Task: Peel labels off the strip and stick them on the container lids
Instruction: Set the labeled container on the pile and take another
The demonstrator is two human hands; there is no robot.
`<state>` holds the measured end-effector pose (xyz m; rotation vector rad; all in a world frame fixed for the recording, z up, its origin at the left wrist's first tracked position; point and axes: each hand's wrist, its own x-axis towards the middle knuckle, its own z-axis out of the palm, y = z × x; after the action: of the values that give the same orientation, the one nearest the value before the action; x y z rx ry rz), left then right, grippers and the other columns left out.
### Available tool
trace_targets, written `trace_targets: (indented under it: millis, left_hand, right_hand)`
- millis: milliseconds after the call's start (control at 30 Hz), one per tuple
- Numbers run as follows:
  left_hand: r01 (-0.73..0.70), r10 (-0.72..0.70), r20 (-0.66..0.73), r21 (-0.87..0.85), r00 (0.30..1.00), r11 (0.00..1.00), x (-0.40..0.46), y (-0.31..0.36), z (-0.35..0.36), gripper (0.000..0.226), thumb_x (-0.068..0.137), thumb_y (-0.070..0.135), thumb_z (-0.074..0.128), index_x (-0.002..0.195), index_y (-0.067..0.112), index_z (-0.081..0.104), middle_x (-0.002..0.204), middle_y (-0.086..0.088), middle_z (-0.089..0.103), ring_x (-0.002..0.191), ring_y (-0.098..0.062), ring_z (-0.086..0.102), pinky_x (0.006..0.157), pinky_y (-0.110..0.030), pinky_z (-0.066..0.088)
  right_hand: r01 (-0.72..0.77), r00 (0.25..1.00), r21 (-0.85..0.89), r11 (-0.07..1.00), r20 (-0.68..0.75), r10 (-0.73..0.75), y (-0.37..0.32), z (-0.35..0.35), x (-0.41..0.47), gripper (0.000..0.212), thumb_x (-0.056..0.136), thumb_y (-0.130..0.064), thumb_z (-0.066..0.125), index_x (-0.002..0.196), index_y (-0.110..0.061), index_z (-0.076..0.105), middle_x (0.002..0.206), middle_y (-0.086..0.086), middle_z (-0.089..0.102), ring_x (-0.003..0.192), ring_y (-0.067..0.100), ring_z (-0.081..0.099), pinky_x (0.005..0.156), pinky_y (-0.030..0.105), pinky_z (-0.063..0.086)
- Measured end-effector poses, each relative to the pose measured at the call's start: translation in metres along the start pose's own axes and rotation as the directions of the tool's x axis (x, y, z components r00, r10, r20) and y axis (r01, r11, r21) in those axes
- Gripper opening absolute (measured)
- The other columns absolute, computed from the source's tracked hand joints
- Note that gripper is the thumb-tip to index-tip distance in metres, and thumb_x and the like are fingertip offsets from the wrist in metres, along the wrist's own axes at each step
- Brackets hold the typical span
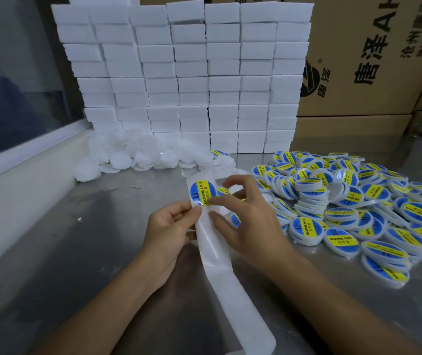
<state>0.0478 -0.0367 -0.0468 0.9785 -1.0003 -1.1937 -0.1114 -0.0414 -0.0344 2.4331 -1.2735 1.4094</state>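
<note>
Both hands on label strip, beside labelled lids.

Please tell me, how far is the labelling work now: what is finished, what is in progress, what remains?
Finished: a large pile of labelled lids lies on the right. In progress: the left hand holds the label strip while the right hand pinches the edge of a blue and yellow label. Remaining: a heap of plain white lids waits behind, by the stacked white boxes.
</note>
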Motion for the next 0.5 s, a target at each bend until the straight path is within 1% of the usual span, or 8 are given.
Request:
trace_targets:
  millis: [67,133,233,333,433,500]
  left_hand:
    - [0.002,-0.002,0.001,0.024,1.000,1.000,0.0000,-0.0012,0.0005,0.014,0.089,0.008,0.066,0.084,0.014,0.077,0.092,-0.013,0.076,0.080,-0.023,0.073,0.071,-0.034,0.060]
    - [-0.015,0.015,-0.001,0.064,1.000,0.998,-0.0003,-0.0029,0.0010,0.016,0.090,0.008,0.065,0.082,0.015,0.077,0.089,-0.012,0.076,0.077,-0.022,0.073,0.066,-0.030,0.059]
    - [-0.091,0.089,0.016,0.179,0.996,0.980,-0.0011,-0.0061,0.0026,0.021,0.092,0.005,0.062,0.080,0.015,0.076,0.081,-0.009,0.076,0.070,-0.017,0.071,0.060,-0.025,0.056]
    - [-0.170,0.164,0.046,0.297,0.985,0.939,-0.0011,-0.0081,0.0038,0.024,0.092,0.002,0.060,0.079,0.016,0.073,0.074,-0.003,0.074,0.067,-0.013,0.069,0.061,-0.023,0.054]
    - [-0.212,0.198,0.075,0.336,0.977,0.918,-0.0020,-0.0077,0.0033,0.026,0.093,0.001,0.059,0.077,0.017,0.072,0.072,-0.002,0.073,0.066,-0.011,0.069,0.061,-0.023,0.055]
    - [-0.211,0.199,0.070,0.341,0.977,0.916,-0.0025,-0.0072,0.0033,0.023,0.093,0.001,0.059,0.078,0.014,0.072,0.073,-0.005,0.073,0.067,-0.013,0.068,0.063,-0.026,0.056]
  right_hand:
    - [0.091,0.995,-0.068,0.994,-0.021,-0.092,0.0005,0.0017,0.0021,0.012,0.083,-0.016,0.073,0.094,-0.016,0.076,0.097,0.004,0.065,0.078,0.027,0.061,0.062,0.042,0.051]
    - [0.144,0.989,-0.119,0.982,0.003,-0.145,0.0013,0.0030,0.0033,0.007,0.083,-0.014,0.073,0.089,-0.014,0.076,0.085,0.004,0.066,0.073,0.029,0.061,0.060,0.042,0.049]
    - [0.174,0.984,-0.173,0.969,0.055,-0.167,0.0018,0.0028,0.0033,0.005,0.085,-0.015,0.070,0.086,-0.014,0.075,0.082,0.004,0.065,0.072,0.029,0.061,0.058,0.039,0.047]
    - [0.200,0.980,-0.223,0.954,0.063,-0.191,0.0004,0.0042,0.0020,0.006,0.085,-0.015,0.069,0.082,-0.012,0.073,0.078,0.004,0.064,0.067,0.029,0.059,0.057,0.035,0.041]
    - [0.219,0.976,-0.263,0.940,0.053,-0.212,-0.0005,0.0061,0.0021,0.009,0.085,-0.015,0.068,0.079,-0.010,0.071,0.076,0.005,0.063,0.064,0.029,0.057,0.058,0.035,0.038]
    - [0.215,0.977,-0.265,0.940,0.044,-0.211,-0.0004,0.0071,0.0025,0.009,0.085,-0.014,0.067,0.078,-0.009,0.069,0.075,0.006,0.062,0.064,0.029,0.057,0.058,0.036,0.039]
